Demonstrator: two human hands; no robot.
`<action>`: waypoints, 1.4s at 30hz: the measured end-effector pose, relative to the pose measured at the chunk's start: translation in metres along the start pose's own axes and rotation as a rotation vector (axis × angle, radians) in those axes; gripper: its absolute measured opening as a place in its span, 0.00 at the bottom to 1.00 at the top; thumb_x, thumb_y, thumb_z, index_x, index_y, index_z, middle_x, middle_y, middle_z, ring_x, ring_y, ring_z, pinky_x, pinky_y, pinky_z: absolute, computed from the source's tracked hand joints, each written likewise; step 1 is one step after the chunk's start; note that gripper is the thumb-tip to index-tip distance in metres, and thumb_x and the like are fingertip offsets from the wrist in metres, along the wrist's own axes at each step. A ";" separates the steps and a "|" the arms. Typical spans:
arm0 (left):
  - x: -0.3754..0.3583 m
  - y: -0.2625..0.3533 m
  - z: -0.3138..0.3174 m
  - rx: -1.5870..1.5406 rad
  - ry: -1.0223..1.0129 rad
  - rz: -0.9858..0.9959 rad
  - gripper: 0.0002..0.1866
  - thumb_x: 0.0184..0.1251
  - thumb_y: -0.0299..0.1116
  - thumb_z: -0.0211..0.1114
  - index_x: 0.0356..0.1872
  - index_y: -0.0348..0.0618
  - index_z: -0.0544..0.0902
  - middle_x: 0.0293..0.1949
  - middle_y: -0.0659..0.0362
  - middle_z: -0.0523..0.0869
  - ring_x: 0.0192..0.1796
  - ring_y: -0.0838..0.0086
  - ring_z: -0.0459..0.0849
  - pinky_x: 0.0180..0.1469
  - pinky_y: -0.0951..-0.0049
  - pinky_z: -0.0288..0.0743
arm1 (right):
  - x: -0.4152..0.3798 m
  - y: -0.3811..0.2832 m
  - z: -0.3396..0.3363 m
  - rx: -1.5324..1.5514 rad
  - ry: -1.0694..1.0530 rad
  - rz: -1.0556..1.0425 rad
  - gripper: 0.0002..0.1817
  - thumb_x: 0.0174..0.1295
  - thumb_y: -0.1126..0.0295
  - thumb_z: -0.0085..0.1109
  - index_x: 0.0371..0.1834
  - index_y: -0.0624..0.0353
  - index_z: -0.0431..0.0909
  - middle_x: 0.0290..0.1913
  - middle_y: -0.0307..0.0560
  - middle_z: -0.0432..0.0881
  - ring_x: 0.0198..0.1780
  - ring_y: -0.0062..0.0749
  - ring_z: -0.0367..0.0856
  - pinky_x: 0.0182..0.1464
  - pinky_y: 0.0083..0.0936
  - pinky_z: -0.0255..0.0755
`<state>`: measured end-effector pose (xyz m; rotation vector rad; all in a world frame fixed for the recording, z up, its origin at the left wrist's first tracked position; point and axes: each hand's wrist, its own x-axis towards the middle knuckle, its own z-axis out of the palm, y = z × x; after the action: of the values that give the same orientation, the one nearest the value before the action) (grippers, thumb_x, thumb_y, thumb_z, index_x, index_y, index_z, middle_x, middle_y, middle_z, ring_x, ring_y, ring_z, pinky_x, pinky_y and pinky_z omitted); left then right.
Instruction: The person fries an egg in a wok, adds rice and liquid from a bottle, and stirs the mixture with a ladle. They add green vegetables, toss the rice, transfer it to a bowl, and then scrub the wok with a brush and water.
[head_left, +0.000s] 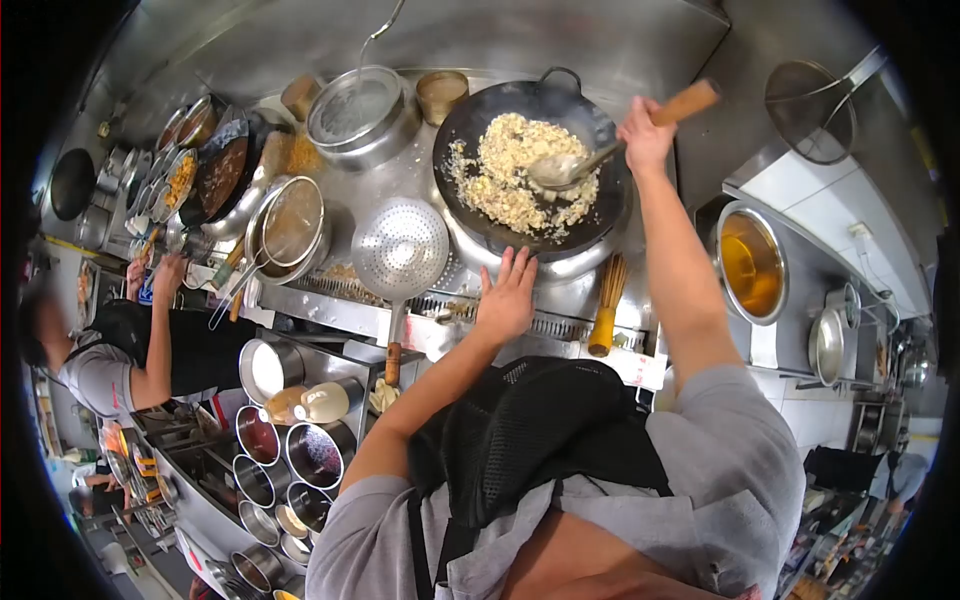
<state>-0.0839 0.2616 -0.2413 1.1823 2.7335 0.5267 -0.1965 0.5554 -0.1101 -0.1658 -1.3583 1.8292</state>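
Observation:
My right hand (645,137) is wrapped round the wooden handle of a ladle (557,171). The ladle's bowl rests among fried rice with pale yellow bits (522,160) in a black wok (462,122) on the stove. My left hand (507,296) holds nothing; its fingers are spread, with the tips right at the wok's near rim. To the left of that hand lies a large perforated strainer (400,248), its wooden handle pointing toward me. A bamboo wok brush (606,310) stands between my two arms at the stove's front edge.
A steel pot with a sieve (362,115) sits left of the wok. At right is a bowl of amber liquid (752,262), below a hanging strainer (811,110). Several seasoning tubs (318,455) line the left side. A co-worker (125,350) stands at the left station.

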 end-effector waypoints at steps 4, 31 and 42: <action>0.004 -0.003 -0.005 0.024 -0.090 -0.023 0.39 0.58 0.35 0.66 0.71 0.43 0.61 0.76 0.54 0.54 0.79 0.55 0.47 0.69 0.31 0.50 | 0.024 -0.059 0.033 0.023 0.040 0.011 0.11 0.66 0.70 0.61 0.32 0.59 0.69 0.16 0.33 0.65 0.14 0.18 0.60 0.17 0.21 0.56; 0.012 -0.015 -0.081 -0.169 0.147 0.089 0.19 0.61 0.49 0.64 0.22 0.44 0.84 0.24 0.50 0.85 0.30 0.54 0.85 0.37 0.54 0.78 | -0.061 -0.143 0.103 -0.244 -0.001 0.059 0.12 0.68 0.64 0.57 0.28 0.51 0.67 0.18 0.30 0.63 0.16 0.17 0.62 0.17 0.20 0.57; -0.063 -0.023 -0.073 -0.135 0.100 0.207 0.16 0.59 0.51 0.65 0.23 0.49 0.85 0.24 0.52 0.86 0.29 0.53 0.86 0.34 0.53 0.78 | -0.057 -0.168 0.096 -0.081 -0.135 -0.070 0.21 0.71 0.64 0.54 0.19 0.59 0.67 0.15 0.38 0.66 0.15 0.24 0.65 0.20 0.26 0.65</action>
<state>-0.0739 0.1822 -0.1830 1.4480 2.6199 0.8003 -0.1223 0.4582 0.0499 -0.0377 -1.5142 1.7546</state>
